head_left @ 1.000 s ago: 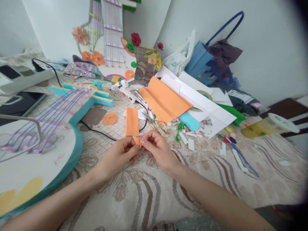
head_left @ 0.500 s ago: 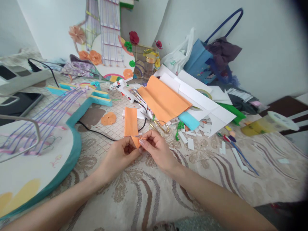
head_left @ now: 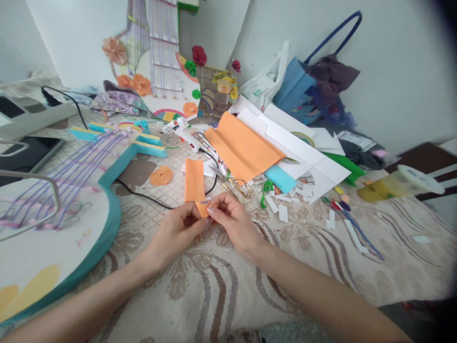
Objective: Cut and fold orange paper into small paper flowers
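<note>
Between my fingertips is a small folded piece of orange paper (head_left: 203, 210). My left hand (head_left: 181, 226) pinches its left side, and my right hand (head_left: 233, 220) grips its right edge between thumb and fingers. Part of the piece is hidden by the fingers. Just beyond it lies an orange paper strip (head_left: 194, 180). A round orange paper cutout (head_left: 161, 176) rests farther left. Scissors with gold handles (head_left: 240, 187) lie just past my right hand. A white glue gun (head_left: 183, 135) lies behind the strip, its black cord running across the cloth.
On the left lies a guitar-shaped craft (head_left: 111, 209) with teal edges and purple strings; another decorated guitar (head_left: 164, 71) stands behind. A large orange sheet (head_left: 244, 147) covers white sheets (head_left: 310, 164). Paper scraps (head_left: 283, 213) and a yellowish plastic cup (head_left: 382, 189) lie to the right.
My fingers have shifted very slightly on the small orange paper, which shows a little more of its face. Everything else looks the same.
</note>
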The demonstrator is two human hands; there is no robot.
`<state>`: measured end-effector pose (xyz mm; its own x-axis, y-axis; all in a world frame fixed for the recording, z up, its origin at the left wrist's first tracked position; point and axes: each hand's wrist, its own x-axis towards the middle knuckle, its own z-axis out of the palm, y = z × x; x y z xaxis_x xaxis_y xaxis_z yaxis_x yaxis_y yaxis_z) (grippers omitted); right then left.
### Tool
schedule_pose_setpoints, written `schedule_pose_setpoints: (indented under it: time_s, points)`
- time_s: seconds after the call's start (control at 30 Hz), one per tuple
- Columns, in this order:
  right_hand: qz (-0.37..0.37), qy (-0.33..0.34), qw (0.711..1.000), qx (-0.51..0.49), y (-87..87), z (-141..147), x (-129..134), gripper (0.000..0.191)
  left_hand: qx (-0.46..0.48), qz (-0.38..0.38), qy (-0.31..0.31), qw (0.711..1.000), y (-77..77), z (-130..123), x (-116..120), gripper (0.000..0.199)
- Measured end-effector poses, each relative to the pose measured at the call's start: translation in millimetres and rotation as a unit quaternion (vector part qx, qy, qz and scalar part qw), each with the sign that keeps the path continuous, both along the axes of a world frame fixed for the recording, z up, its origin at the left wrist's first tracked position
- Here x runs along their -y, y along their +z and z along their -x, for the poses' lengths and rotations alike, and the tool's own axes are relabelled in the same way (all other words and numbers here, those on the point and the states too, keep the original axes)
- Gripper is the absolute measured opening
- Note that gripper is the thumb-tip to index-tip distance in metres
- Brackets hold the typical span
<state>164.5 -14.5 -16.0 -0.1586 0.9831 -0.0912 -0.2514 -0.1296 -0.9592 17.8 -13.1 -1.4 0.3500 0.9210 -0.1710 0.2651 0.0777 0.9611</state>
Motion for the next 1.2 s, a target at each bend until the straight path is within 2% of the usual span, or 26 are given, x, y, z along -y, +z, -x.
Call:
schedule_pose_setpoints:
  time_s: [0.27,0.47,0.63,0.8,0.87,1.07,1.13,1.2]
  points:
    - [-0.004,-0.016,1.000,-0.005,2.0,-2,-1,0.018,0.012,0.023,0.007,1.000,1.5,1,2,0.024]
    - [0.003,0.026,1.000,0.009,5.4,-3,-1,0.021,0.033,0.034,-0.003,0.999,3.1,1,0,0.019]
    - [-0.025,0.027,0.998,0.047,7.6,-5,-3,0.024,0.024,0.019,-0.014,0.999,4.1,2,1,0.017]
    - [-0.005,0.090,0.996,0.027,9.3,-14,-9,0.021,0.045,0.043,-0.006,0.998,0.2,4,-1,0.016]
    - [-0.005,0.090,0.995,0.042,10.7,-16,-10,0.021,0.047,0.041,-0.005,0.998,0.6,5,-2,0.017]
    - [-0.036,0.065,0.994,0.077,14.0,-14,-6,0.017,0.054,0.083,0.001,0.995,7.3,4,-4,0.020]
    - [-0.063,0.080,0.989,0.106,16.2,-15,-5,0.018,0.102,0.113,0.017,0.988,7.0,5,-4,0.020]
    - [-0.125,0.111,0.974,0.155,19.7,-19,-5,0.026,0.169,0.167,0.027,0.971,5.4,6,-5,0.019]
